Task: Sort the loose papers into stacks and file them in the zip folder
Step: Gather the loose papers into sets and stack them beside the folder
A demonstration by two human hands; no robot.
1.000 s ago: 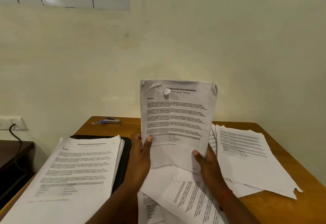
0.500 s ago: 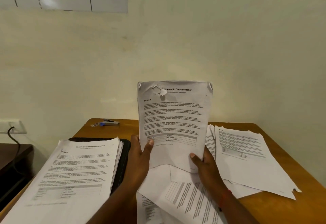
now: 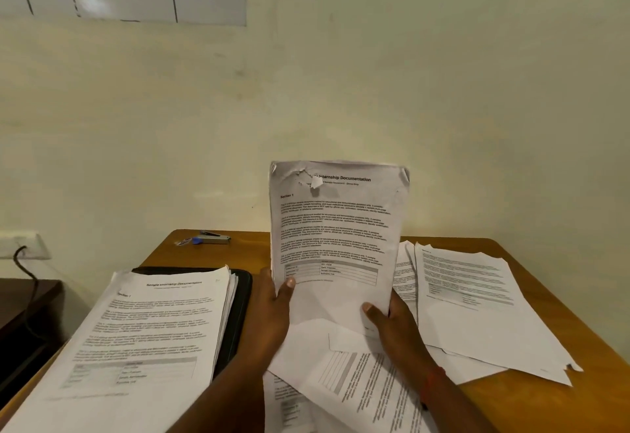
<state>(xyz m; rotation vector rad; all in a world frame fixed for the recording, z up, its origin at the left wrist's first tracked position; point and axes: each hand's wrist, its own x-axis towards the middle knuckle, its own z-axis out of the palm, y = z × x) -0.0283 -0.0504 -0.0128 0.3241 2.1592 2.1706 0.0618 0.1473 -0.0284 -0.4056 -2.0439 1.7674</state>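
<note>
1. Sheaf of printed sheets (image 3: 335, 234): held upright over the middle of the table, print facing me, headed "Internship Documentation". The top-left corner is torn and crumpled with a small flap hanging, and both top corners curl.
2. My left hand (image 3: 274, 310) grips its lower left edge, thumb on the front, fingers behind.
3. My right hand (image 3: 392, 323) grips the lower right corner, thumb across the front, fingers hidden behind.
4. Loose papers (image 3: 347, 385) lie under my hands, flat, skewed and overlapping, print at odd angles.
5. More sheets (image 3: 477, 303) are fanned flat at right, one with a ragged torn corner near the table edge.
6. Thick stack (image 3: 143, 337) at left, edges roughly squared, lies on the black zip folder (image 3: 238, 310). Only the folder's far and right borders show, with a rounded corner.
7. Wooden table (image 3: 531, 398): smooth, orange-brown.
8. Stapler (image 3: 213, 237): grey metal with a blue end, at the far edge.
9. Wall socket (image 3: 24, 245) at left, with a dark cable hanging from it.
</note>
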